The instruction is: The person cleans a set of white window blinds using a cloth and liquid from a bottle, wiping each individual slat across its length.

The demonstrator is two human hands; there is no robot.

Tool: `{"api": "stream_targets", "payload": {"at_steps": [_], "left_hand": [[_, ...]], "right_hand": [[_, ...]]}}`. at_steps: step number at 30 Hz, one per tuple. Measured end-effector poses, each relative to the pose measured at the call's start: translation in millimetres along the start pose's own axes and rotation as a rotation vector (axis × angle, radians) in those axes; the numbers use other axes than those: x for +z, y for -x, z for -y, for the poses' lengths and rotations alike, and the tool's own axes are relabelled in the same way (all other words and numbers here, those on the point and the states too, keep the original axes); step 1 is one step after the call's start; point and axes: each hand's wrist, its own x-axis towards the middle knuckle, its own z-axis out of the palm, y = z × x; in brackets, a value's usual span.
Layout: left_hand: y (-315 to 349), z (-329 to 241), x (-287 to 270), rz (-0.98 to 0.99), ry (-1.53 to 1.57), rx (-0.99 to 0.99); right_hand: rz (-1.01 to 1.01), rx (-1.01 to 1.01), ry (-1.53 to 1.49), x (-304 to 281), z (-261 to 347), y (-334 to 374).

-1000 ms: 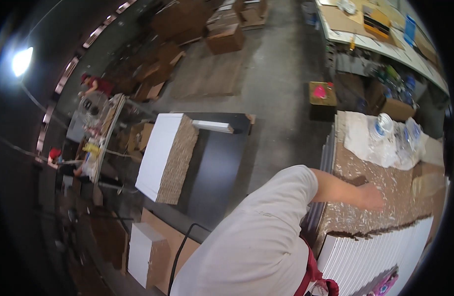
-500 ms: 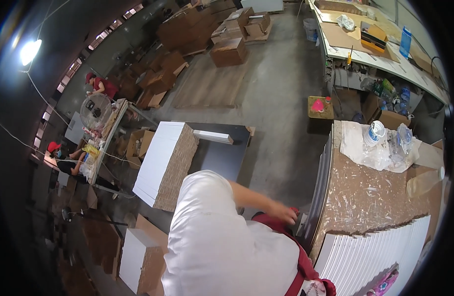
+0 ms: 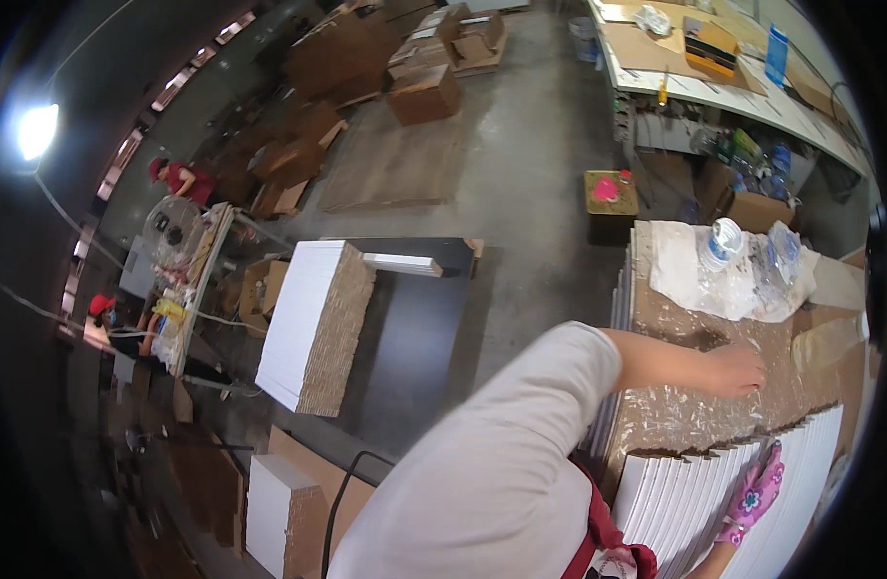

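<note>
Bare, my left hand is held above the brown worktop, its arm in a white sleeve reaching across from the left. Its fingers bend down and out of sight, so whether they are closed around anything does not show. A row of white strips lies side by side at the near end of the worktop. On these strips rests my right hand in a pink flowered glove, fingers stretched out, at a step between two groups of strips.
The paint-spattered worktop carries a white tub on a plastic sheet and a translucent bottle. To the left, a stack of white panels stands on a dark board. Two people in red caps work farther left beside a fan.
My left hand has swung right, from beside my body to above the worktop. The gloved right hand has come further into view over the strips. The whole view has shifted slightly.
</note>
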Motion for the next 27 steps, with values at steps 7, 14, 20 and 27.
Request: {"api": "stream_targets", "payload": {"at_steps": [7, 14, 20, 27], "left_hand": [[-67.4, 57.1, 67.8, 0.346, -0.055, -0.087], [-147.8, 53.9, 103.8, 0.262, -0.145, 0.207], [-149.9, 41.5, 135.1, 0.406, -0.097, 0.322], [-139.1, 36.0, 135.2, 0.417, -0.043, 0.355]], "right_hand": [[-0.176, 0.215, 0.03, -58.5, 7.0, 7.8], [-0.154, 0.304, 0.345, -52.7, -37.5, 10.9], [-0.435, 0.683, 0.178, -66.4, -84.5, 83.5], [-0.385, 0.858, 0.207, -64.1, -87.7, 159.6]]}}
